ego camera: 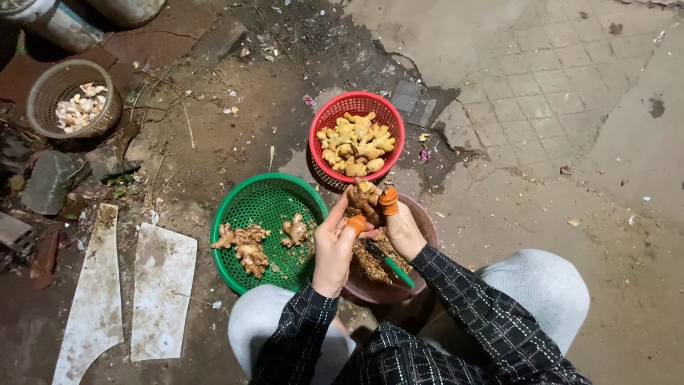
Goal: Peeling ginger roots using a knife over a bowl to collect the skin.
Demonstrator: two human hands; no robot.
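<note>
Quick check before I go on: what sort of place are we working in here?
Likely an outdoor yard or back alley, worked at ground level. The floor is cracked concrete and bare dirt, baskets of ginger, red and green, sit straight on it, and rubble and scrap slabs lie nearby.

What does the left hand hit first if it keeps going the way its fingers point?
Probably the ginger piece that both hands hold: the left hand points up and right, into it. Beyond lies the red basket, though depth is unclear.

perforated plastic baskets, knobbly ginger
</note>
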